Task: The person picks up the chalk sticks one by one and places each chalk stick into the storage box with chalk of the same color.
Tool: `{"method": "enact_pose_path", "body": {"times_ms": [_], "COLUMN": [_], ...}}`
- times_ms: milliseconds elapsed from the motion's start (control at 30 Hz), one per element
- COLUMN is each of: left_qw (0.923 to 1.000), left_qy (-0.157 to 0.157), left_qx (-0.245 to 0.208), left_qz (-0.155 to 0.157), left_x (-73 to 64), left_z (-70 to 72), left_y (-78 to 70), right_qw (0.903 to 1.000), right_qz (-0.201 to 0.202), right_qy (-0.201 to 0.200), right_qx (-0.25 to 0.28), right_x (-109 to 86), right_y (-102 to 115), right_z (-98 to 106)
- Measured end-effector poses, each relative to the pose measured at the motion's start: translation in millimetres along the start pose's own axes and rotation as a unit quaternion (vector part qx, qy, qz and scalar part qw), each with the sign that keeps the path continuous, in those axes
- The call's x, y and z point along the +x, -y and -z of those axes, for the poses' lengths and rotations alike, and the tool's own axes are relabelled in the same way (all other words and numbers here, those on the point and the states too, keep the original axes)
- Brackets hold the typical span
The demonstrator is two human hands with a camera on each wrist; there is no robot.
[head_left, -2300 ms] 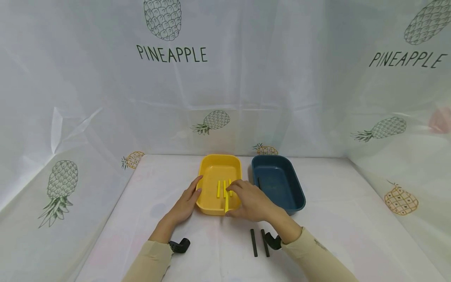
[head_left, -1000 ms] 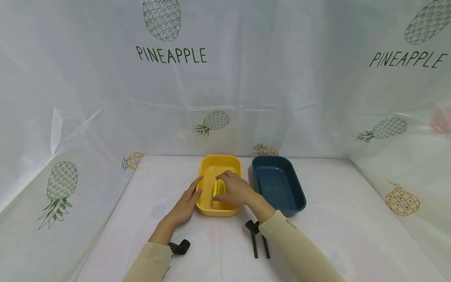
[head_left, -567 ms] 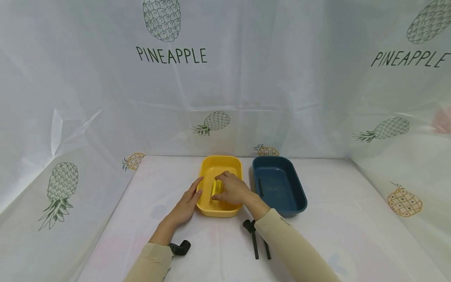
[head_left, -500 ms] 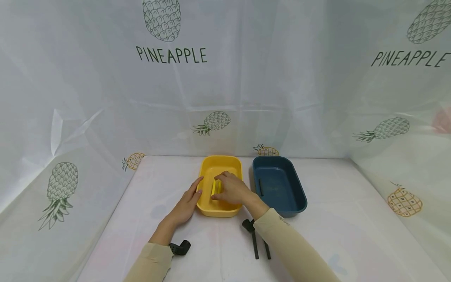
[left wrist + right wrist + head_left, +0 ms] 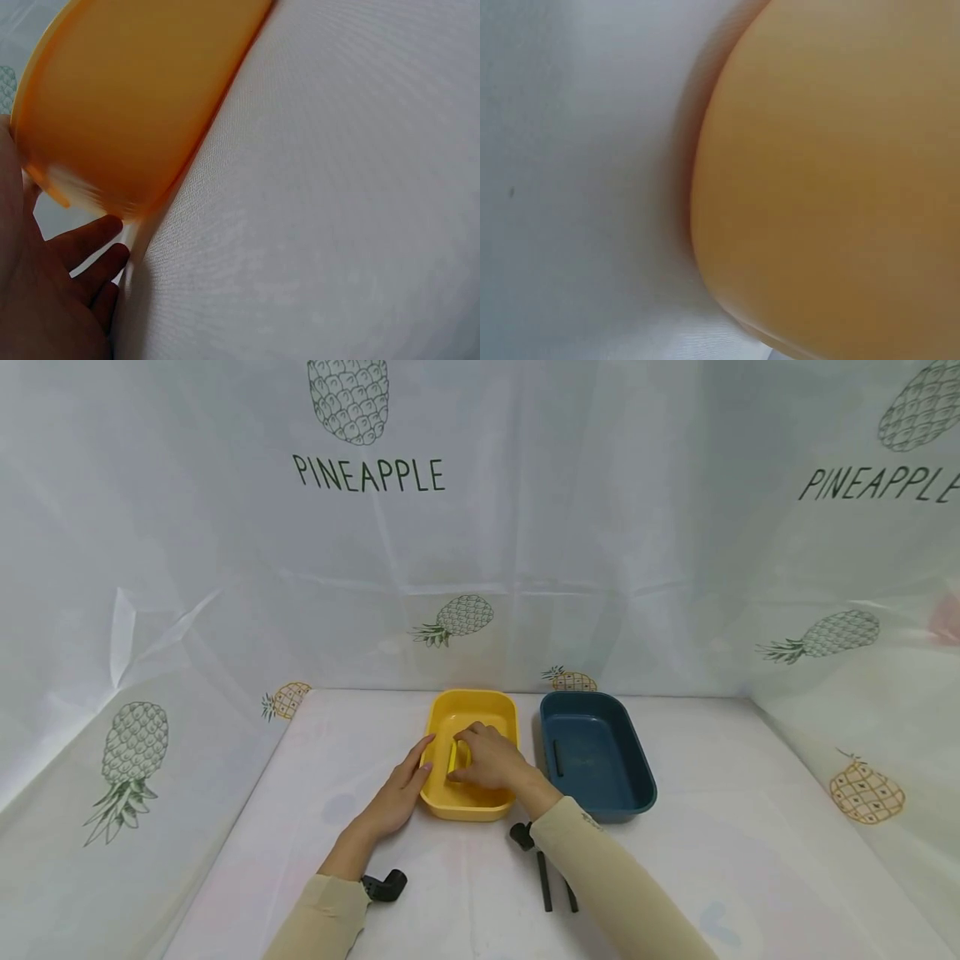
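Observation:
My right hand [image 5: 495, 760] reaches into the yellow tray [image 5: 469, 811] and pinches a slim yellow stick [image 5: 452, 758] lengthwise between thumb and fingertips, low over the tray floor. Another yellow stick [image 5: 462, 752] shows behind it; more of the tray is covered by the hand. My left hand [image 5: 397, 789] rests against the tray's left side, its fingertips at the rim and outer wall. In the left wrist view, extended fingers of this hand [image 5: 67, 277] lie right by the tray's wall [image 5: 142, 97]. Only the tray's outside [image 5: 832, 180] fills the right wrist view.
Right of the yellow tray stands a dark blue tray [image 5: 600, 793] with one black stick [image 5: 558, 758] inside. Two black sticks [image 5: 544, 883] lie on the white cloth in front, partly under the right forearm. A white curtain [image 5: 480, 527] printed with pineapples hangs behind.
My right hand has carried the yellow stick from over the tray's front edge leftward and down into it, to the left of the other sticks. The left hand has stayed in place.

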State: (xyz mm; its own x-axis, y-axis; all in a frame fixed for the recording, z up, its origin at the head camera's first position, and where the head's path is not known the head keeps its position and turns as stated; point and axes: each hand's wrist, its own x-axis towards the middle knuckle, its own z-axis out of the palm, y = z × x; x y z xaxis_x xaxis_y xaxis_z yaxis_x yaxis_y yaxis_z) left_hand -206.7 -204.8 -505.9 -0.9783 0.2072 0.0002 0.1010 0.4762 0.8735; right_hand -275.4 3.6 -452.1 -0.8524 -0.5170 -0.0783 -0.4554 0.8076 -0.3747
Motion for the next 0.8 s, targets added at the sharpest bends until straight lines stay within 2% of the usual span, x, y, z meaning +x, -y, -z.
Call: {"method": "enact_pose_path", "body": {"times_ms": [167,300,800], "left_qw": [1.0,0.9999,0.9999], "left_qy": [-0.002,-0.004,0.002], "left_qx": [0.001,0.004,0.001], "left_qz": [-0.005,0.009,0.016], "left_x": [1.8,2.0,0.8], "left_z": [-1.0,-1.8,0.6], "left_y": [2.4,2.0,-0.2], "right_qw": [0.9999,0.9997,0.9993], "right_qz": [-0.002,-0.002,-0.013], "right_qy": [0.001,0.0,0.011], "right_qx": [-0.01,-0.024,-0.033], "right_x": [1.8,3.3,5.1], "right_y": [-0.7,-2.1,0.1], "right_z": [-1.3,-3.5,-5.1]}}
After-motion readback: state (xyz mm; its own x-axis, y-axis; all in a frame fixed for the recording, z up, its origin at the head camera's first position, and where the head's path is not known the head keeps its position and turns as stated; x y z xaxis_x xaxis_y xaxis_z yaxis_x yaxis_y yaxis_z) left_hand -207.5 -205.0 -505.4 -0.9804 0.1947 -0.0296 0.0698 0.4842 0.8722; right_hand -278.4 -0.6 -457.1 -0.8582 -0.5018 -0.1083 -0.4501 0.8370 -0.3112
